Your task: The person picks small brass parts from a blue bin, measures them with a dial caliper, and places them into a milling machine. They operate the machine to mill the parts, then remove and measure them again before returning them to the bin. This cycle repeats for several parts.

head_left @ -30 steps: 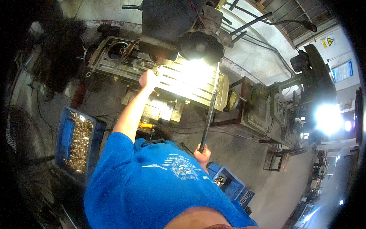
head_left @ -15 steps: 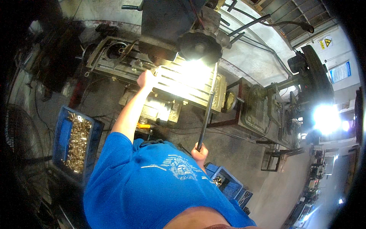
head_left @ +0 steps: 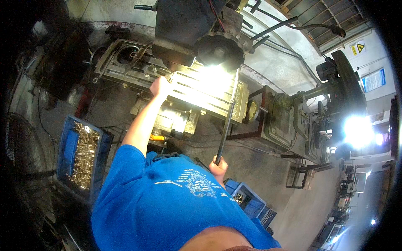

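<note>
My right hand point(head_left: 218, 166) is wrapped round the lower end of a long dark lever point(head_left: 228, 123), which slants up to the head of a machine tool point(head_left: 178, 35). My left hand point(head_left: 161, 87) is closed in a fist at the near edge of the slotted machine table point(head_left: 138, 77), just below the head. Whatever those fingers hold is hidden by the hand. A bright lamp glares over the middle of the table and washes out the detail there.
A blue crate point(head_left: 63, 157) full of shiny metal parts point(head_left: 86, 157) stands at the left. Another blue bin point(head_left: 253, 205) sits by my right side. An orange-handled tool point(head_left: 157, 137) lies below the table. A second machine point(head_left: 280, 119) stands to the right.
</note>
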Motion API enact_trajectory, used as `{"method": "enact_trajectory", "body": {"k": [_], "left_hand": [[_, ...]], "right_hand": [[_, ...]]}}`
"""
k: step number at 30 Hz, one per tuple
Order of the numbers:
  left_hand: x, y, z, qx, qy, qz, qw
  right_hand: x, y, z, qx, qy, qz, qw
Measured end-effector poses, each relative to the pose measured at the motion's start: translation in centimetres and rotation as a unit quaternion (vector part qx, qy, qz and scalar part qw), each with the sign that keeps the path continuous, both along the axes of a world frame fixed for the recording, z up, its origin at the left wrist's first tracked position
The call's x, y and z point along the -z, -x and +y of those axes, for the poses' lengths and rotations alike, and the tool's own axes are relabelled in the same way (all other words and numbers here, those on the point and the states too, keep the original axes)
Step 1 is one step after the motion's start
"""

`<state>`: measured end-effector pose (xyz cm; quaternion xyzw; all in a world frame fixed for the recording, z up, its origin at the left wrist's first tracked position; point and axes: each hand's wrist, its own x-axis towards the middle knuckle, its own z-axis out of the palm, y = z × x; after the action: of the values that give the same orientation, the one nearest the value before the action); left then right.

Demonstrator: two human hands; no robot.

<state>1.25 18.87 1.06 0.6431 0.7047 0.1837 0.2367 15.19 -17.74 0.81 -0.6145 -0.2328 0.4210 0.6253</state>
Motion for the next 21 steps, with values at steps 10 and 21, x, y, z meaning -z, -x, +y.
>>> {"method": "enact_trajectory", "body": {"k": [10, 21], "left_hand": [[0.1, -0.3, 0.2, 0.004, -0.002, -0.003, 1.0], [-0.1, -0.2, -0.1, 0.006, -0.009, -0.003, 1.0]], "right_hand": [[1.0, -0.3, -0.1, 0.002, -0.005, 0.002, 1.0], [0.1, -0.1, 0.2, 0.012, 0.01, 0.001, 1.0]]}}
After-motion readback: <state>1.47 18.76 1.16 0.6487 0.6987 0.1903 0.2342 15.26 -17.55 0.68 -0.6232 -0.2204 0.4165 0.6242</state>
